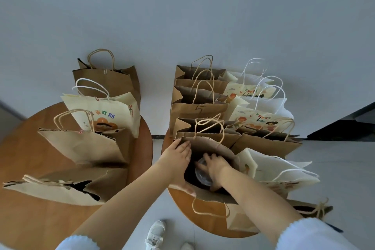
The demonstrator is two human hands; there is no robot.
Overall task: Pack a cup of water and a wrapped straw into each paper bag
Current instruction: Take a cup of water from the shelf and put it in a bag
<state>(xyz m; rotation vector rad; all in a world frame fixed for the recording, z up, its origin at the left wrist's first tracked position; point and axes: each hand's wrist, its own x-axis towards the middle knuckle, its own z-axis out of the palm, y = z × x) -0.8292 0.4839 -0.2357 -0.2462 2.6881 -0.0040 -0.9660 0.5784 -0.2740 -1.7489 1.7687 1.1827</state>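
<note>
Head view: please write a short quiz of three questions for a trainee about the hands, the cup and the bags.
1. True or false: the right hand holds the cup inside the open brown bag.
2. What does the left hand do? A: pulls the bag's rim open. B: holds a straw. C: rests on its table.
3. Fill in: the number written on one brown bag behind is ___.

Key: 1 true; 2 A; 3 five.
</note>
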